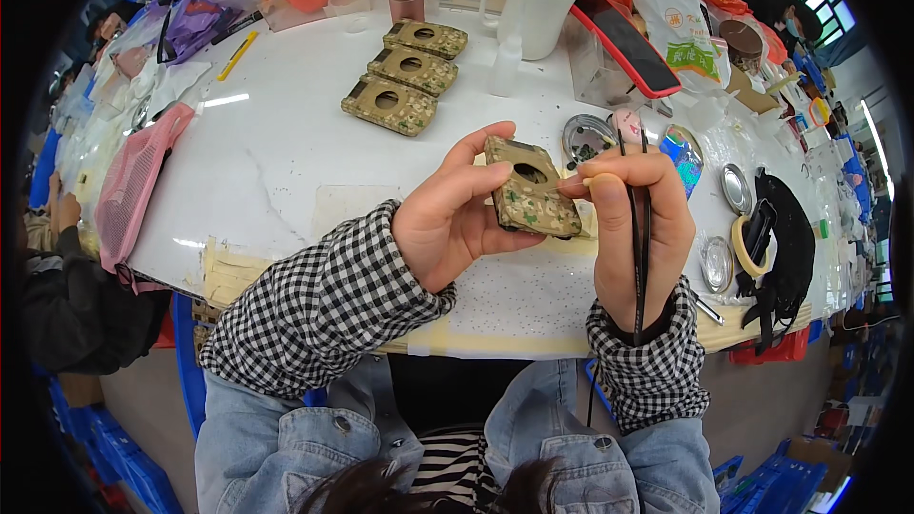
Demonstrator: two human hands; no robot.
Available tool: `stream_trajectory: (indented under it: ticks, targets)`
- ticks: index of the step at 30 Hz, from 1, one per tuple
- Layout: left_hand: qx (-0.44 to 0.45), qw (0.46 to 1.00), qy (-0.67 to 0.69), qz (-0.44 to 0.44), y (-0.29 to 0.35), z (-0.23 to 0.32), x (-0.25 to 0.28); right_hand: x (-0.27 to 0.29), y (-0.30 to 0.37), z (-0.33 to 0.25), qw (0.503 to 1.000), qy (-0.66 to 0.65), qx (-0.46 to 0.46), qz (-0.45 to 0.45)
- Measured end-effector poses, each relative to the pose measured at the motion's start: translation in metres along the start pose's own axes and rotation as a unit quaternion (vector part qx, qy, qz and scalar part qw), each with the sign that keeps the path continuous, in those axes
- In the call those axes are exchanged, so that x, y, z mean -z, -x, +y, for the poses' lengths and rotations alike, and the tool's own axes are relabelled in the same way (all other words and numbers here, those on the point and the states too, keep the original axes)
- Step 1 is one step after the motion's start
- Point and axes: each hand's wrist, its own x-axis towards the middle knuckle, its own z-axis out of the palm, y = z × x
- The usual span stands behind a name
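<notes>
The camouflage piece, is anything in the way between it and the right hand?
Nothing visible is: the right hand has its fingertips right by the edge of the camouflage piece. The black tweezers in that hand point away, not between.

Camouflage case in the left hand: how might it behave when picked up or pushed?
The camouflage case looks stiff, its boxy outline unbent in the left hand. It is probably light, since one hand seems to support it. Its flat form suggests sliding, not rolling.
</notes>
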Motion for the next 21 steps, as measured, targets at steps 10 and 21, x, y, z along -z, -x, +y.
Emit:
stream_trajectory:
  ticks: [10, 21]
  targets:
    - [-0.008, 1.0, 0.003, -0.012, -0.002, 0.0, 0.003, 0.015, 0.005, -0.011, 0.995, -0.05, -0.061, 0.062]
    - [-0.065, 0.997, 0.022, -0.02, -0.009, -0.001, 0.013, 0.039, 0.014, 0.018, 0.924, 0.37, 0.088, -0.036]
